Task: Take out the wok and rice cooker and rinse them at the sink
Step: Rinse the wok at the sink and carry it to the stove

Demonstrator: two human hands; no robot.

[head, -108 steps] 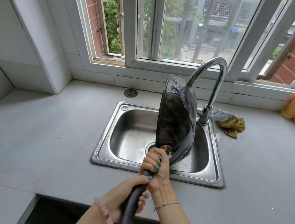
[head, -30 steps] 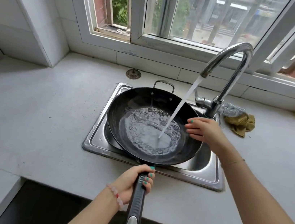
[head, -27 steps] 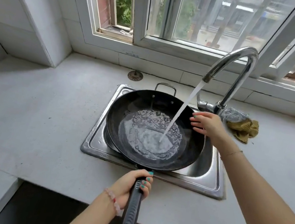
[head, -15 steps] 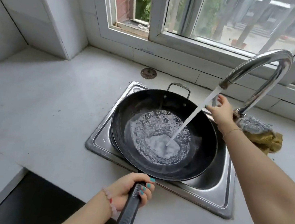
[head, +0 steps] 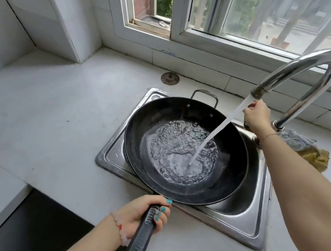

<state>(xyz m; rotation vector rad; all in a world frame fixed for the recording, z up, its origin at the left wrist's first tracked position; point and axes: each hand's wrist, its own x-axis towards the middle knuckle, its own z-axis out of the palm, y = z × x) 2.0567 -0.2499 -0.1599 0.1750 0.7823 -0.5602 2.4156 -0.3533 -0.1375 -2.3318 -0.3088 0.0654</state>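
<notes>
The wok (head: 231,166) is held level over the sink (head: 252,229), its bowl covering most of the basin's left part and its small loop handle (head: 205,95) pointing to the far side. A pool of bubbling water is seen in its bottom, fed by the stream (head: 221,129) that falls slantwise from the tap (head: 309,66). The long handle (head: 140,241) reaches toward the near edge of the desk (head: 54,120) and is gripped by the left hand (head: 144,211), whose fingers (head: 161,208) are wrapped tightly round it.

The right hand (head: 256,119) is placed at the foot of the tap, back upward. Its fingers are bent over something hidden there, probably the lever, but whether it is gripped cannot be told.

A crumpled cloth (head: 313,154) lies right of the tap, and a round drain cover (head: 170,78) lies on the desk beyond the sink.

The wok is judged to be mid-rinse: it has been taken out and wetted, but emptying is left. No rice cooker is in view, so that half is judged undone.
</notes>
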